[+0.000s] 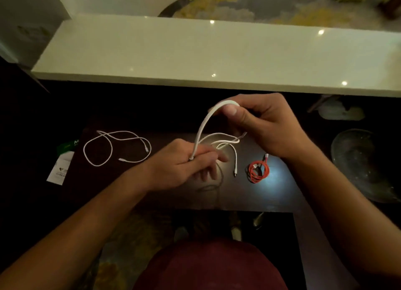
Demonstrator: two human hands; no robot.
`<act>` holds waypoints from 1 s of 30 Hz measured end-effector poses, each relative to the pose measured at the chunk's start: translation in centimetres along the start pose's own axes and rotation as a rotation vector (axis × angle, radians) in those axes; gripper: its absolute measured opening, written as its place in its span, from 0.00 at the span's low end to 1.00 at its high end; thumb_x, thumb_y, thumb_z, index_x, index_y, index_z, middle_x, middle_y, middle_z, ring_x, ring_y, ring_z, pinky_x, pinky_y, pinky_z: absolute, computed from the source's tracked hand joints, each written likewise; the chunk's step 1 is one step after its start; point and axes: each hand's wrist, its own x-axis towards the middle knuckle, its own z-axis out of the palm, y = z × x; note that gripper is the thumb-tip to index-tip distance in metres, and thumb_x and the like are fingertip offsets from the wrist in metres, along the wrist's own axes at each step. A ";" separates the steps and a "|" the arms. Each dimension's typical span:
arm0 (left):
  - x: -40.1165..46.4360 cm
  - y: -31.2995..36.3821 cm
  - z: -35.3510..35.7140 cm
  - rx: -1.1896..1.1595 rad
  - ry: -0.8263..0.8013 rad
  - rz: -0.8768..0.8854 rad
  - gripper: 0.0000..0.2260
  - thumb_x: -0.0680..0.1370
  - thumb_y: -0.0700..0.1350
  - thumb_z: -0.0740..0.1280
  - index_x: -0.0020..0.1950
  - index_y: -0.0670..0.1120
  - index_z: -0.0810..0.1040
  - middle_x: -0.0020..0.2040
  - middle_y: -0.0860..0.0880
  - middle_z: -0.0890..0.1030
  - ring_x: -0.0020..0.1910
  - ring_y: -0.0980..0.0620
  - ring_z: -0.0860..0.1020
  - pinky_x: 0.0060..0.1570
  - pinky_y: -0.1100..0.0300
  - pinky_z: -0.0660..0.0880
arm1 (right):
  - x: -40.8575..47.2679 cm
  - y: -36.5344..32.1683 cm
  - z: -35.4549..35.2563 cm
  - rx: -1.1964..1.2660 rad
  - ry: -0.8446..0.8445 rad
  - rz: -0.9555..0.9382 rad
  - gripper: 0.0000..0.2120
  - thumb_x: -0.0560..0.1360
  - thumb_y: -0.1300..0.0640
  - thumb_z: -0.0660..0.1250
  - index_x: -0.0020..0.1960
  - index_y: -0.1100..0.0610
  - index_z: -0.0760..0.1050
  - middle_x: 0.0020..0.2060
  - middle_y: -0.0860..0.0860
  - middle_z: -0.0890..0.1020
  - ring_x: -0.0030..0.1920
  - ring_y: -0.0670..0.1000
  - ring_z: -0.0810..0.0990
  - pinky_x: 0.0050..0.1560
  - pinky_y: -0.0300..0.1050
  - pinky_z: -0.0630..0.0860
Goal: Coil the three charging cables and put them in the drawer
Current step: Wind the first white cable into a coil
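A white charging cable arches between my two hands above a dark table. My left hand grips its lower part, one end sticking out under the fingers. My right hand pinches the top of the arch, and thinner loops hang below it with a plug dangling near the table. A second white cable lies loose and uncoiled at the left. An orange cable lies coiled at the right. No drawer is visible.
A pale stone ledge runs across behind the table. A white and green paper packet lies at the table's left edge. A dark round dish sits low at the right. My red-clad lap is below.
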 end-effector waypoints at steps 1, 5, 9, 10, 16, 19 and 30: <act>0.1 1.1 0.2 0.019 -0.029 0.057 0.18 0.84 0.52 0.58 0.65 0.44 0.81 0.50 0.46 0.87 0.50 0.51 0.85 0.53 0.53 0.80 | 0.1 -0.1 -0.5 -0.014 0.013 -0.012 0.12 0.82 0.54 0.63 0.57 0.54 0.83 0.31 0.51 0.80 0.32 0.49 0.76 0.35 0.42 0.71; 0.6 4.3 0.9 -0.095 -0.105 0.279 0.24 0.86 0.53 0.53 0.73 0.38 0.72 0.67 0.42 0.80 0.67 0.46 0.78 0.67 0.47 0.73 | -0.2 1.6 -1.2 -0.085 0.000 0.077 0.15 0.85 0.54 0.60 0.60 0.58 0.83 0.30 0.58 0.79 0.31 0.48 0.76 0.34 0.41 0.71; 1.7 6.4 1.4 -0.302 -0.073 0.388 0.23 0.86 0.49 0.54 0.77 0.38 0.62 0.75 0.44 0.72 0.76 0.46 0.69 0.74 0.54 0.65 | -1.9 3.0 0.3 -0.114 -0.177 0.163 0.14 0.83 0.58 0.61 0.47 0.61 0.83 0.36 0.49 0.81 0.37 0.44 0.78 0.42 0.37 0.74; 1.9 6.6 1.3 -0.286 -0.048 0.412 0.24 0.86 0.53 0.52 0.78 0.41 0.60 0.77 0.48 0.69 0.78 0.48 0.66 0.75 0.56 0.63 | -2.4 2.9 0.8 -0.088 -0.220 0.200 0.15 0.85 0.55 0.60 0.45 0.54 0.82 0.34 0.49 0.79 0.35 0.43 0.76 0.41 0.36 0.72; 3.4 3.1 -1.0 0.231 0.091 0.279 0.33 0.83 0.63 0.52 0.82 0.44 0.58 0.82 0.50 0.61 0.81 0.56 0.56 0.80 0.55 0.56 | -5.3 1.5 -1.5 -0.236 -0.279 0.245 0.08 0.84 0.54 0.62 0.54 0.54 0.80 0.31 0.51 0.78 0.30 0.46 0.76 0.35 0.38 0.73; 3.9 1.7 -0.1 0.387 0.021 0.196 0.36 0.80 0.69 0.52 0.81 0.48 0.62 0.77 0.51 0.69 0.76 0.56 0.67 0.75 0.56 0.65 | -5.3 -1.8 -4.3 -0.259 -0.237 0.130 0.04 0.82 0.55 0.66 0.50 0.52 0.80 0.35 0.45 0.81 0.34 0.42 0.78 0.38 0.36 0.72; 4.1 7.0 2.6 0.404 -0.181 0.346 0.17 0.85 0.53 0.60 0.63 0.45 0.83 0.53 0.54 0.85 0.53 0.65 0.80 0.56 0.67 0.75 | 0.0 0.1 -3.1 0.199 -0.128 0.067 0.09 0.79 0.55 0.67 0.41 0.54 0.79 0.28 0.52 0.73 0.27 0.44 0.68 0.29 0.38 0.64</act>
